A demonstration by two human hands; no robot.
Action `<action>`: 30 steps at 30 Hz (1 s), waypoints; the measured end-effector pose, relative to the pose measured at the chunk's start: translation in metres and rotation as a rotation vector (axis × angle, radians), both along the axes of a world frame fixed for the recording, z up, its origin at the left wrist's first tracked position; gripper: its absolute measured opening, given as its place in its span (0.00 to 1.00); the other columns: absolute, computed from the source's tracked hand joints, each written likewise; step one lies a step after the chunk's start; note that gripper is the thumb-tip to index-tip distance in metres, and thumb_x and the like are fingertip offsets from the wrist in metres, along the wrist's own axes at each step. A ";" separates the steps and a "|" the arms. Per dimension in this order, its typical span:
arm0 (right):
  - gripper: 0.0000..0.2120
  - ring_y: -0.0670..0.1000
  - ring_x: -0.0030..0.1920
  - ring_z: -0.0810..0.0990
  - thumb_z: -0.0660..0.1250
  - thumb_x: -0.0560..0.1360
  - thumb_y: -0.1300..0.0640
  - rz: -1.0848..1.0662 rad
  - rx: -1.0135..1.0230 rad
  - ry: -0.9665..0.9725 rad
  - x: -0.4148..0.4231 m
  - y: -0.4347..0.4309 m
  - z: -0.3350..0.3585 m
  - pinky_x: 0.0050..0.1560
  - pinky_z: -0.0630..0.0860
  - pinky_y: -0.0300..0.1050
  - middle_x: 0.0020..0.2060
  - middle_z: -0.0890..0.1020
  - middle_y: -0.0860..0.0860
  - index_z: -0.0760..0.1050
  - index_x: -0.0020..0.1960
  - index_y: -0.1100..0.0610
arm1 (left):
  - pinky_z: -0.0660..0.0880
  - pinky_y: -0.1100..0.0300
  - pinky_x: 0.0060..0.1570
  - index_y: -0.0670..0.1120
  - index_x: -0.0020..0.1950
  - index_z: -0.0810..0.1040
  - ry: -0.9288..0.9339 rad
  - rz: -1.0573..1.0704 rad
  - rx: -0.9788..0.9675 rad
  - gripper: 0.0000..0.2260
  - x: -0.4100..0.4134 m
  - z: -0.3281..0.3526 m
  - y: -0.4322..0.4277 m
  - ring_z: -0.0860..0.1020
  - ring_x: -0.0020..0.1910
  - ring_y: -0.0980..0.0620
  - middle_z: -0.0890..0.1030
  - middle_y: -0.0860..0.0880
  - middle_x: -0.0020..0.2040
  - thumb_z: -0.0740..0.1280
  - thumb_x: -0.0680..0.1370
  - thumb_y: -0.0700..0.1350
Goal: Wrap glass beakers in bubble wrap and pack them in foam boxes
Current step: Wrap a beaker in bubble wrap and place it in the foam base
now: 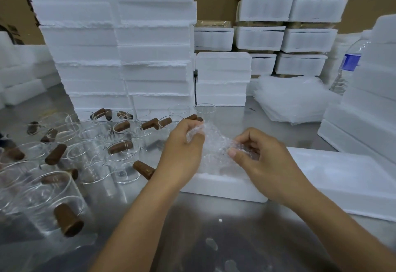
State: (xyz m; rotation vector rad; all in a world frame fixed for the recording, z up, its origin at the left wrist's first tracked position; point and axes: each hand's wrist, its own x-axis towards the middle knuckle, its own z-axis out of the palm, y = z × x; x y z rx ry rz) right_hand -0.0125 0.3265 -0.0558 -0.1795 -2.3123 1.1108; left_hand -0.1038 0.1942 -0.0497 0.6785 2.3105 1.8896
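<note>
The left hand point(182, 145) and right hand point(259, 156) each pinch an end of the bubble wrap bundle point(214, 145), held just above the near foam box point(216, 183). Wrapping looks nearly finished; next it needs lowering in gently, with bare beakers point(94, 153) waiting at left.

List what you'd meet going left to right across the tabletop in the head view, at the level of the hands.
glass beakers → left hand → bubble wrap → right hand → flat foam slab
</note>
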 end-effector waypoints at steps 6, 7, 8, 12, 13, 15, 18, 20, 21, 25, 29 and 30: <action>0.05 0.43 0.39 0.77 0.69 0.73 0.54 0.016 0.027 -0.020 -0.002 0.002 -0.003 0.41 0.71 0.33 0.35 0.80 0.43 0.75 0.40 0.50 | 0.66 0.80 0.34 0.53 0.52 0.75 0.169 0.050 -0.040 0.07 0.000 -0.002 0.000 0.72 0.37 0.76 0.76 0.62 0.44 0.60 0.80 0.43; 0.05 0.43 0.38 0.76 0.69 0.74 0.54 0.022 0.035 -0.028 -0.002 0.002 -0.002 0.40 0.70 0.33 0.35 0.80 0.43 0.75 0.40 0.50 | 0.65 0.81 0.34 0.53 0.51 0.75 0.199 0.065 -0.049 0.06 0.000 -0.002 0.000 0.72 0.38 0.76 0.76 0.61 0.44 0.60 0.80 0.43; 0.05 0.43 0.38 0.76 0.68 0.74 0.53 0.028 0.046 -0.039 -0.002 0.002 -0.002 0.39 0.69 0.32 0.35 0.80 0.43 0.75 0.40 0.50 | 0.65 0.80 0.35 0.53 0.51 0.75 0.230 0.084 -0.057 0.06 0.002 -0.002 0.000 0.72 0.41 0.75 0.77 0.61 0.44 0.60 0.79 0.44; 0.04 0.43 0.37 0.75 0.65 0.75 0.49 0.003 0.141 -0.092 -0.005 0.004 -0.005 0.39 0.70 0.36 0.36 0.80 0.43 0.76 0.43 0.47 | 0.67 0.69 0.39 0.54 0.48 0.75 0.269 0.163 -0.113 0.08 0.006 -0.004 0.000 0.74 0.43 0.67 0.78 0.60 0.43 0.58 0.79 0.54; 0.04 0.43 0.37 0.75 0.65 0.76 0.48 -0.010 0.164 -0.101 -0.006 0.004 -0.006 0.40 0.71 0.38 0.38 0.80 0.43 0.76 0.44 0.46 | 0.66 0.68 0.38 0.54 0.48 0.74 0.268 0.187 -0.148 0.09 0.005 -0.005 0.000 0.74 0.41 0.66 0.77 0.60 0.42 0.58 0.79 0.56; 0.03 0.42 0.37 0.74 0.65 0.75 0.48 -0.032 0.196 -0.106 -0.007 0.003 -0.009 0.40 0.70 0.38 0.39 0.80 0.43 0.76 0.44 0.44 | 0.66 0.67 0.37 0.53 0.47 0.74 0.255 0.237 -0.230 0.08 0.003 -0.006 -0.002 0.71 0.39 0.66 0.75 0.60 0.40 0.58 0.78 0.54; 0.06 0.41 0.37 0.73 0.67 0.75 0.50 -0.052 0.231 -0.100 -0.008 0.004 -0.010 0.39 0.67 0.33 0.39 0.78 0.43 0.75 0.40 0.42 | 0.71 0.60 0.36 0.50 0.46 0.74 0.251 0.230 -0.293 0.08 0.001 -0.006 -0.003 0.73 0.38 0.61 0.77 0.55 0.40 0.57 0.79 0.47; 0.08 0.40 0.38 0.73 0.68 0.74 0.51 -0.051 0.229 -0.097 -0.007 0.004 -0.010 0.38 0.67 0.31 0.39 0.77 0.43 0.74 0.39 0.41 | 0.72 0.55 0.39 0.48 0.48 0.75 0.285 0.200 -0.332 0.09 0.002 -0.006 -0.003 0.76 0.40 0.53 0.78 0.50 0.42 0.55 0.80 0.44; 0.08 0.40 0.39 0.74 0.68 0.74 0.52 -0.046 0.220 -0.096 -0.007 0.005 -0.009 0.38 0.67 0.30 0.38 0.77 0.43 0.73 0.38 0.40 | 0.71 0.56 0.42 0.48 0.50 0.76 0.318 0.199 -0.365 0.10 0.002 -0.006 -0.003 0.76 0.45 0.50 0.78 0.49 0.45 0.55 0.81 0.43; 0.06 0.40 0.36 0.74 0.69 0.73 0.51 -0.028 0.159 -0.077 -0.007 0.006 -0.009 0.37 0.68 0.29 0.37 0.78 0.43 0.75 0.40 0.41 | 0.68 0.57 0.41 0.49 0.55 0.75 0.304 0.208 -0.385 0.10 -0.003 -0.006 -0.007 0.75 0.45 0.48 0.76 0.47 0.50 0.56 0.81 0.42; 0.07 0.43 0.33 0.75 0.70 0.73 0.53 -0.013 0.056 -0.027 -0.004 0.006 -0.008 0.36 0.70 0.30 0.39 0.77 0.44 0.75 0.47 0.43 | 0.69 0.58 0.33 0.51 0.52 0.76 0.269 0.224 -0.356 0.09 -0.005 -0.006 -0.009 0.73 0.32 0.52 0.78 0.48 0.45 0.58 0.79 0.41; 0.07 0.43 0.34 0.76 0.69 0.73 0.53 -0.011 0.046 0.000 -0.001 0.006 -0.005 0.37 0.71 0.31 0.40 0.77 0.44 0.75 0.48 0.43 | 0.69 0.58 0.32 0.51 0.51 0.76 0.255 0.226 -0.359 0.09 -0.005 -0.005 -0.009 0.74 0.31 0.52 0.78 0.48 0.43 0.58 0.79 0.41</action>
